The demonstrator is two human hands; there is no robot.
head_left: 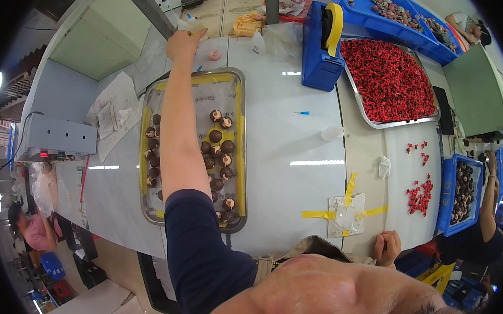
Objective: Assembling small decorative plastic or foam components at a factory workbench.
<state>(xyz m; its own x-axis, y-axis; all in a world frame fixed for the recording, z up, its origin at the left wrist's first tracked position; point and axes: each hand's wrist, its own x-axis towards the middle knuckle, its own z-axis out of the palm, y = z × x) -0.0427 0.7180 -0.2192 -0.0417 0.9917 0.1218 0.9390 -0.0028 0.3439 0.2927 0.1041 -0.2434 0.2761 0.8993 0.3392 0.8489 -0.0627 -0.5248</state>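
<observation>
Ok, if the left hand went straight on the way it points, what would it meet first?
Probably the small blue-tipped bottle just beyond the left hand; depth is unclear, so the two may already touch.

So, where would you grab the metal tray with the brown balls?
Hold the tray by its raised rim, midway along both long sides, coming from left and right. It is broad and shallow with many separate brown balls, so a one-sided lift would probably tip it.
</observation>
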